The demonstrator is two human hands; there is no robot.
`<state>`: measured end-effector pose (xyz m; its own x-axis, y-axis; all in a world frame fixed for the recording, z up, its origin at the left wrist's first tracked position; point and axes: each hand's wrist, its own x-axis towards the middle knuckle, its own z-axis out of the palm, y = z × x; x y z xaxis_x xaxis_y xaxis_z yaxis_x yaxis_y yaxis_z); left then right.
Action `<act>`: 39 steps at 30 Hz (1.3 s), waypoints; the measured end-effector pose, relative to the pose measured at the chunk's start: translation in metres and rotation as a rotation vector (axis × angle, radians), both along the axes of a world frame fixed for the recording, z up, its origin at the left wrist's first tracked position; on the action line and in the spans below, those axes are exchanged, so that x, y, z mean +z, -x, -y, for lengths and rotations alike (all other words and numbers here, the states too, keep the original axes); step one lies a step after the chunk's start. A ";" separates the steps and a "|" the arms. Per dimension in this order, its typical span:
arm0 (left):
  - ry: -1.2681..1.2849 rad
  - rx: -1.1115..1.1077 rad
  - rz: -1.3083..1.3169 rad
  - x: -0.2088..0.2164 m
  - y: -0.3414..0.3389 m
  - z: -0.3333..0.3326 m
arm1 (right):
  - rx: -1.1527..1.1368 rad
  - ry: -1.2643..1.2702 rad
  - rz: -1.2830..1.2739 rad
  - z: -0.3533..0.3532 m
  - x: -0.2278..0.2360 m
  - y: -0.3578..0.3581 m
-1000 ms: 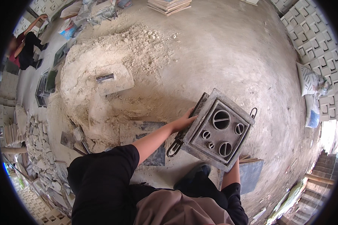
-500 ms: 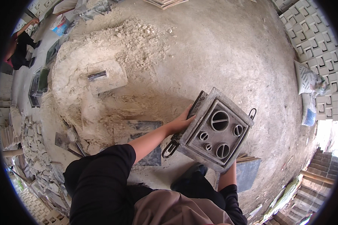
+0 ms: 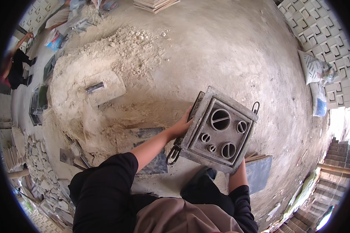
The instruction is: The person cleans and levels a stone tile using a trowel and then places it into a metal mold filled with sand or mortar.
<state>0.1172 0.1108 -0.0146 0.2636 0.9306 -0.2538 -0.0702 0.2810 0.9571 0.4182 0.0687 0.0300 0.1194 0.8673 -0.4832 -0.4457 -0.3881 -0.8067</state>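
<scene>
A square metal block mould (image 3: 217,134) is held tilted in front of me, its face turned up. Round rings of different sizes, the larger ones with a bar across, stand inside its raised frame. Looped metal handles stick out on two sides. My left hand (image 3: 181,126) grips its left side, the fingertips partly hidden behind it. At the lower right edge my right hand (image 3: 238,174) supports the mould, with most of its fingers hidden beneath. Under the mould's right side, a stack of dark flat boards (image 3: 259,173) rests on the floor.
At the left lies a mound of sandy mix (image 3: 132,50) with a flat trowel-like board (image 3: 109,91) on it. Broken rubble (image 3: 42,163) lies farther left. Sacks (image 3: 318,93) lean at the right wall. A person (image 3: 17,64) is at the far left; another person's feet (image 3: 109,5) show at the top.
The mould has shifted slightly left and up in the view, still in both hands. The surroundings have turned a little, and another person's feet have come into view at the top.
</scene>
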 end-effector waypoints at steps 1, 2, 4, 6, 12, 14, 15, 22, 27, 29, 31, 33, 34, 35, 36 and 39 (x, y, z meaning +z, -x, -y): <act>0.003 -0.014 0.008 0.004 -0.001 0.000 | 0.001 0.001 0.014 -0.003 0.001 -0.001; 0.037 -0.037 0.017 0.005 -0.002 0.000 | -0.005 0.003 0.021 -0.005 0.000 -0.002; 0.089 -0.041 0.016 0.007 0.003 -0.001 | 0.009 0.001 0.007 -0.011 -0.004 0.003; -0.009 -0.032 0.003 -0.005 0.005 0.000 | 0.011 -0.005 -0.007 -0.012 -0.006 0.007; 0.043 -0.029 -0.007 0.004 0.002 0.002 | 0.026 0.004 0.051 -0.026 -0.012 0.009; 0.046 -0.043 -0.030 0.011 -0.001 -0.001 | 0.043 0.022 0.117 -0.032 -0.017 0.005; 0.068 -0.057 -0.049 0.016 -0.002 -0.006 | 0.056 0.032 0.180 -0.037 -0.021 0.000; -0.491 0.286 -0.679 0.096 -0.012 -0.026 | -0.015 -0.106 0.504 -0.043 0.046 -0.002; -0.616 0.082 -1.107 0.097 -0.039 -0.014 | 0.225 -0.200 0.678 -0.044 0.022 -0.003; -0.554 0.274 -0.694 0.084 -0.023 -0.024 | 0.143 -0.180 0.206 -0.045 0.022 -0.003; -0.054 0.444 -0.377 0.059 0.003 -0.027 | 0.149 0.027 0.273 -0.042 -0.033 -0.031; 0.396 0.206 -0.051 0.046 -0.006 -0.020 | 0.286 0.159 0.332 -0.025 -0.120 -0.091; 0.394 0.137 0.058 0.041 -0.006 -0.006 | 0.329 0.189 0.268 -0.021 -0.126 -0.072; 0.391 0.069 0.171 0.035 -0.007 0.004 | 0.355 0.208 0.199 -0.023 -0.132 -0.054; 0.398 0.001 0.284 0.030 -0.009 0.016 | 0.364 0.221 0.154 -0.023 -0.130 -0.035; 0.415 -0.079 0.389 0.031 -0.007 0.025 | 0.367 0.238 0.096 -0.021 -0.120 -0.017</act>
